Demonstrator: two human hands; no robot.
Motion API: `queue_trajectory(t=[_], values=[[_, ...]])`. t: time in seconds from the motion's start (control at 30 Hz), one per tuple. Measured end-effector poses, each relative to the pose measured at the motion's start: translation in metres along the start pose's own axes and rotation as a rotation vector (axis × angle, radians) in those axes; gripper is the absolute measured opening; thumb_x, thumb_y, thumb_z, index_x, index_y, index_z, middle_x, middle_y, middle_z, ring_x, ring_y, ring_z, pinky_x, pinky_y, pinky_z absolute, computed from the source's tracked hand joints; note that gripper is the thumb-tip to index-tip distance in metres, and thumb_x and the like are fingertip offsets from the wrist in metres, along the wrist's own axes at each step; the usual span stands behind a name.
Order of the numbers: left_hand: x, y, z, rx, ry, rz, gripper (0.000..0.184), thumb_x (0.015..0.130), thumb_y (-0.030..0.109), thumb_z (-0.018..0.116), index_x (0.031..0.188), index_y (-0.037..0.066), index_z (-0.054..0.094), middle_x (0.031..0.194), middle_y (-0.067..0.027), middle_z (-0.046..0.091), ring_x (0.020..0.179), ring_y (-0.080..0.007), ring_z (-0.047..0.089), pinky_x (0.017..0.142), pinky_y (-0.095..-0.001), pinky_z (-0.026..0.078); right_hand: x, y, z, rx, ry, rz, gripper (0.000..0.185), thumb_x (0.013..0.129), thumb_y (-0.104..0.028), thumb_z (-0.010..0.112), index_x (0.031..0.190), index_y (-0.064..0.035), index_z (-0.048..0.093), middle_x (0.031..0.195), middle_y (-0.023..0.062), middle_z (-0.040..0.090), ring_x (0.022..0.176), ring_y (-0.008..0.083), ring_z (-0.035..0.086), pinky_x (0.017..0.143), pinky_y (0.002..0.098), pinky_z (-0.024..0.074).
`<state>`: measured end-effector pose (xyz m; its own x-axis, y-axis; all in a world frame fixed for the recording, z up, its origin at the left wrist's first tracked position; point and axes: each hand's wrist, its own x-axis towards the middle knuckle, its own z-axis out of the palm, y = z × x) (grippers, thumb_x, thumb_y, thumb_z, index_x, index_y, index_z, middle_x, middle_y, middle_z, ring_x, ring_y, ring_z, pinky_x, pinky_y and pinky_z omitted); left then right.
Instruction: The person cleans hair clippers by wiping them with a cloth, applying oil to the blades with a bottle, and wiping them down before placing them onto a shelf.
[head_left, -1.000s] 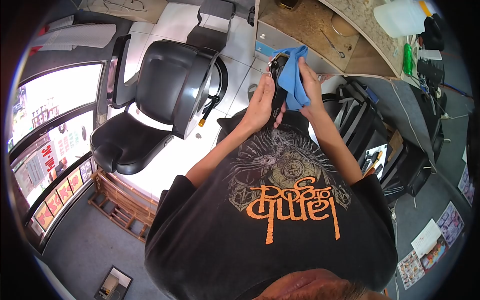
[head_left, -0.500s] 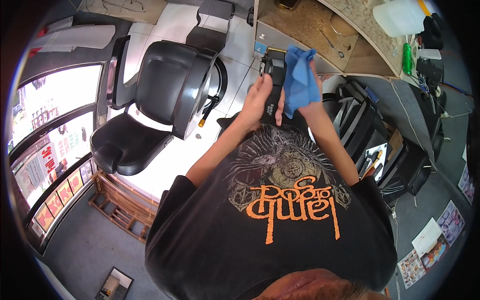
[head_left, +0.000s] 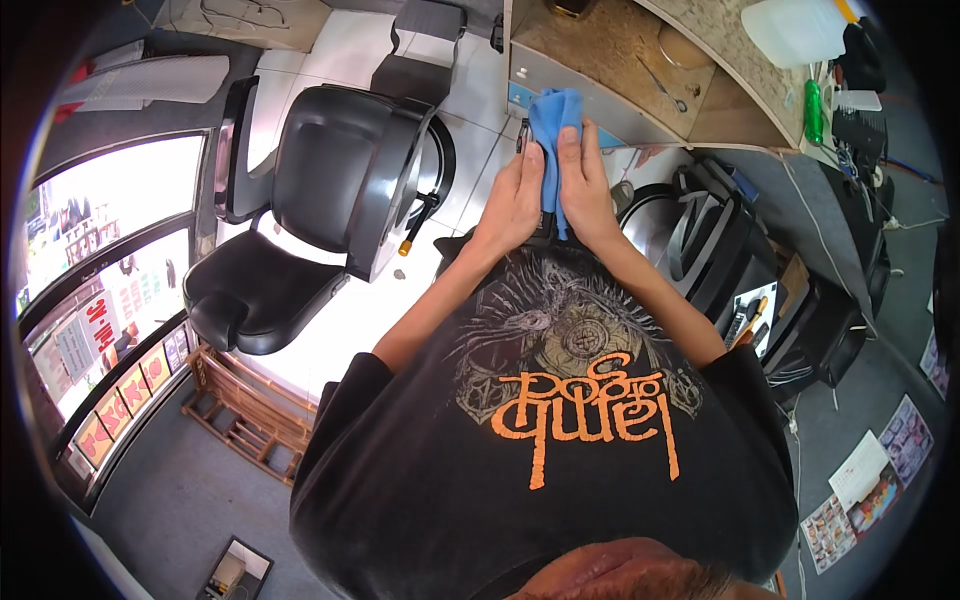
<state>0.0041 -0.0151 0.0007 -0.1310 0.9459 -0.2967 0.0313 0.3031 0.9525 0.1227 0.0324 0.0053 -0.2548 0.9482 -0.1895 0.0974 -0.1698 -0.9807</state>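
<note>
My left hand (head_left: pixel 513 200) is closed around a black hair clipper (head_left: pixel 547 225), mostly hidden by my fingers and a blue cloth; its lower end shows between my hands. A small metal part at its upper end sticks out beside my left fingertips. My right hand (head_left: pixel 588 190) presses the blue cloth (head_left: pixel 552 112) against the clipper, thumb up and fingers behind the cloth. The cloth is folded over the clipper's top and hangs down its right side. Both hands are close together in front of my black shirt.
A black barber chair (head_left: pixel 330 165) stands at the left, near a wooden rack (head_left: pixel 245 410). Ahead is a counter (head_left: pixel 620 50) with scissors (head_left: pixel 665 85) and a green-handled tool (head_left: pixel 813 112). Black chairs (head_left: pixel 715 245) stand at the right.
Half a second ago the cloth was held apart to the right, with the clipper exposed. My right hand has moved left and wrapped the cloth against the clipper.
</note>
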Motion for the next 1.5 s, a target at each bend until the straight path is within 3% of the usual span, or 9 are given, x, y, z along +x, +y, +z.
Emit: queue_trajectory(t=[0.23, 0.4, 0.5, 0.6, 0.7, 0.83, 1.0, 1.17, 1.5], values=[[-0.005, 0.009, -0.003, -0.584, -0.137, -0.413, 0.093, 0.105, 0.076, 0.023, 0.102, -0.006, 0.067, 0.075, -0.0131, 0.066, 0.059, -0.0209, 0.068, 0.055, -0.0329, 0.059, 0.01, -0.02, -0.008, 0.56, 0.164, 0.421, 0.052, 0.117, -0.046, 0.03, 0.136, -0.0048, 0.056, 0.118, 0.012, 0.067, 0.106, 0.0208, 0.066, 0.099, 0.0364, 0.0538], [-0.002, 0.02, -0.001, -0.65, -0.058, -0.271, 0.086, 0.105, 0.077, 0.02, 0.118, 0.0, 0.057, 0.065, -0.0086, 0.059, 0.04, -0.0167, 0.055, 0.037, -0.0295, 0.05, 0.02, -0.009, -0.029, 0.616, 0.188, 0.014, 0.066, 0.115, -0.055, 0.028, 0.153, -0.0036, 0.044, 0.146, 0.0157, 0.058, 0.127, 0.0275, 0.061, 0.11, 0.0409, 0.0485], [0.006, -0.017, -0.012, -0.7, -0.25, -0.255, 0.081, 0.108, 0.07, 0.023, 0.136, 0.0, 0.053, 0.091, -0.0123, 0.068, 0.066, -0.0175, 0.07, 0.056, -0.0319, 0.061, 0.01, -0.014, -0.021, 0.095, 0.06, -0.345, 0.057, 0.114, -0.042, 0.037, 0.152, -0.0013, 0.046, 0.153, 0.0164, 0.056, 0.14, 0.035, 0.053, 0.118, 0.0463, 0.0404], [0.004, -0.01, 0.017, -0.595, 0.18, -0.055, 0.077, 0.111, 0.065, 0.029, 0.152, 0.002, 0.045, 0.127, -0.0149, 0.065, 0.108, -0.0189, 0.07, 0.086, -0.0365, 0.063, -0.001, -0.024, -0.008, -0.319, -0.128, -0.651, 0.045, 0.112, -0.029, 0.046, 0.145, 0.0011, 0.055, 0.151, 0.0172, 0.058, 0.148, 0.0416, 0.047, 0.123, 0.0521, 0.0333], [0.002, -0.012, 0.002, -0.812, 0.085, -0.149, 0.066, 0.115, 0.055, 0.031, 0.16, 0.008, 0.04, 0.153, -0.009, 0.051, 0.145, -0.0195, 0.045, 0.113, -0.0359, 0.047, -0.011, -0.026, -0.012, -0.35, -0.291, -0.752, 0.042, 0.109, -0.025, 0.05, 0.139, 0.0022, 0.062, 0.149, 0.0185, 0.06, 0.151, 0.0431, 0.042, 0.125, 0.0571, 0.0282], [0.01, 0.012, -0.015, -0.865, 0.085, -0.249, 0.071, 0.109, 0.068, 0.037, 0.127, 0.004, 0.062, 0.108, -0.0084, 0.069, 0.099, -0.0182, 0.067, 0.086, -0.032, 0.056, -0.028, -0.036, -0.025, -0.322, -0.513, -0.753, 0.041, 0.108, -0.025, 0.051, 0.133, 0.0033, 0.066, 0.146, 0.0185, 0.063, 0.149, 0.0439, 0.046, 0.124, 0.059, 0.0306], [0.011, 0.016, -0.022, -0.952, -0.1, -0.213, 0.082, 0.103, 0.081, 0.025, 0.104, 0.006, 0.059, 0.065, -0.0049, 0.055, 0.054, -0.0155, 0.052, 0.054, -0.0292, 0.048, -0.053, -0.051, -0.035, 0.297, -0.391, -0.361, 0.057, 0.115, -0.043, 0.035, 0.127, 0.0061, 0.061, 0.128, 0.0174, 0.07, 0.12, 0.0327, 0.068, 0.106, 0.048, 0.051], [0.005, 0.032, -0.015, -0.748, -0.099, -0.114, 0.081, 0.1, 0.083, 0.026, 0.111, 0.008, 0.055, 0.063, -0.0078, 0.055, 0.046, -0.0187, 0.055, 0.045, -0.0324, 0.051, -0.002, -0.054, -0.036, 0.335, 0.252, -0.006, 0.043, 0.113, -0.036, 0.054, 0.132, 0.0019, 0.06, 0.108, 0.0063, 0.069, 0.098, 0.0147, 0.067, 0.085, 0.031, 0.0546], [-0.008, 0.018, -0.016, -0.461, -0.145, -0.095, 0.089, 0.101, 0.082, 0.029, 0.101, -0.001, 0.061, 0.067, -0.0106, 0.062, 0.049, -0.0199, 0.064, 0.046, -0.0306, 0.056, 0.009, -0.057, -0.011, -0.476, 0.109, -0.67, 0.022, 0.097, -0.009, 0.071, 0.117, 0.0018, 0.07, 0.106, 0.0153, 0.062, 0.088, 0.0313, 0.067, 0.074, 0.0381, 0.0541]])
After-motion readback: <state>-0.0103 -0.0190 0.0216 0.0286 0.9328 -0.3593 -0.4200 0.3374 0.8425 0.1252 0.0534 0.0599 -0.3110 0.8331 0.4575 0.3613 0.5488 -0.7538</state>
